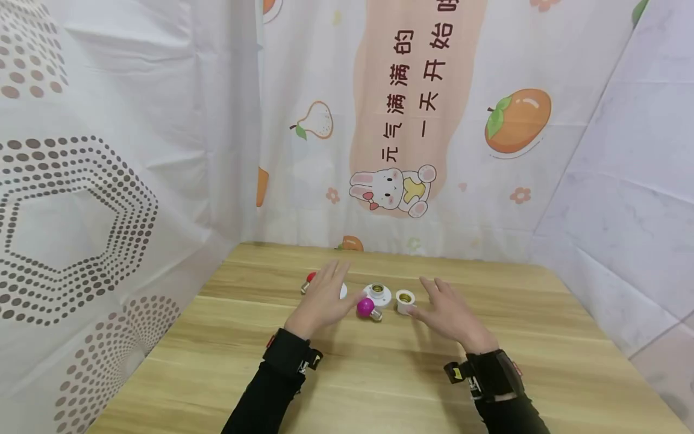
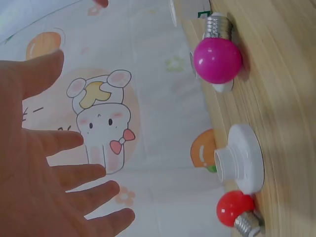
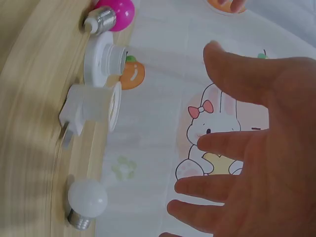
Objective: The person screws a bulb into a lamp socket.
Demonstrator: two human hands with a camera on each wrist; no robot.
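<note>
My left hand (image 1: pixel 322 301) is held over the wooden table with fingers spread and nothing in them. Below it, partly hidden in the head view, are a red light bulb (image 1: pixel 311 277) and a round-based white lamp socket (image 2: pixel 249 158). A magenta light bulb (image 1: pixel 365 307) lies on its side between the hands, in front of a second round-based socket (image 1: pixel 384 298). Fingers apart, my empty right hand (image 1: pixel 450 313) hovers beside a deeper white lamp holder (image 1: pixel 404 304). The right wrist view also has a white light bulb (image 3: pixel 88 198), which the right hand hides in the head view.
The wood-grain table (image 1: pixel 347 386) ends at a printed curtain (image 1: pixel 314 169) at the back. A dotted white curtain (image 1: pixel 179 120) hangs on the left, and a pale marbled sheet (image 1: pixel 629 199) covers the right side.
</note>
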